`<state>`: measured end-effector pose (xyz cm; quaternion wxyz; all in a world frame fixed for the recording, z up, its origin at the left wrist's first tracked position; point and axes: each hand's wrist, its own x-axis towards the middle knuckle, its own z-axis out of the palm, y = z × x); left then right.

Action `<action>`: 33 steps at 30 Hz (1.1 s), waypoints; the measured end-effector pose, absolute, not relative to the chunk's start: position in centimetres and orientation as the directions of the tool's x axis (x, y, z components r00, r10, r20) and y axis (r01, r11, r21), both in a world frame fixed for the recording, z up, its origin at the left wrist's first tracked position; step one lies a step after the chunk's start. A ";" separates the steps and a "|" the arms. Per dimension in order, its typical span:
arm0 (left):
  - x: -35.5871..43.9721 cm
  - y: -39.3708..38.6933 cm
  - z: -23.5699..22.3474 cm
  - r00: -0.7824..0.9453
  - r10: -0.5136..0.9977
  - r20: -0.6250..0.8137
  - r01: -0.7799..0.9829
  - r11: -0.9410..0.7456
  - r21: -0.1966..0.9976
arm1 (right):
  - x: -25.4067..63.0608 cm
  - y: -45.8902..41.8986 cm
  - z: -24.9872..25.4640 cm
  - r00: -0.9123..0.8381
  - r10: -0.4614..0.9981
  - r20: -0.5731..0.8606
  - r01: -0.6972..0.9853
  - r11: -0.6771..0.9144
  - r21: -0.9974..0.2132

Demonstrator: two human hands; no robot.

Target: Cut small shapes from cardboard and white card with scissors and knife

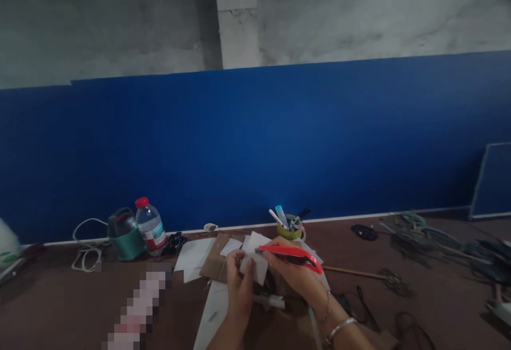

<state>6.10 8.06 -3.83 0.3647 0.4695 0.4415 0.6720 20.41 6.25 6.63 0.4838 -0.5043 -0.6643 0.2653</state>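
Observation:
My left hand (238, 281) is closed on a small white piece of paper (255, 261), holding it up over the brown table (59, 307). My right hand (293, 275) grips a pair of red-handled scissors (291, 254), whose blades reach the top edge of that paper. A silver bangle (339, 328) sits on my right wrist. Under my hands lie a brown cardboard piece (213, 265) and several white paper sheets (194, 257).
A yellow-green cup of pens (290, 227) stands behind my hands. At the back left stand a water bottle with a red cap (150, 226), a green and black container (124, 234) and a white cable (85, 254). Dark cords and tools (431, 243) lie at the right. A blue panel (255, 142) backs the table.

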 end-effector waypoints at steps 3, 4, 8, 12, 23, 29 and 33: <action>6.1 8.1 -3.8 -0.286 0.915 0.285 -0.102 -0.324 0.940 | 20.7 6.0 7.1 -0.092 0.939 0.331 0.438 0.337 -0.834; 6.1 8.1 -3.8 -0.284 0.917 0.279 -0.107 -0.319 0.942 | 20.8 6.0 7.3 -0.095 0.943 0.320 0.452 0.327 -0.830; 6.1 8.0 -3.8 -0.277 0.925 0.260 -0.113 -0.300 0.947 | 21.1 6.0 7.4 -0.112 0.950 0.291 0.466 0.309 -0.829; 6.2 7.9 -3.4 -0.250 0.945 0.213 -0.149 -0.255 0.955 | 21.7 6.8 6.2 -0.143 0.946 0.289 0.373 0.322 -0.870; 6.6 8.0 -3.3 -0.241 0.947 0.210 -0.253 -0.270 0.929 | 23.2 7.9 4.9 -0.210 0.938 0.275 0.261 0.324 -0.909; 6.4 8.2 -3.7 -0.267 0.925 0.271 -0.106 -0.307 0.946 | 22.8 8.1 4.9 -0.045 0.970 0.238 0.064 0.240 -0.969; 6.3 8.1 -3.7 -0.333 0.891 0.309 -0.010 -0.331 0.944 | 22.1 8.4 4.3 0.113 0.989 0.100 -0.142 0.116 -0.983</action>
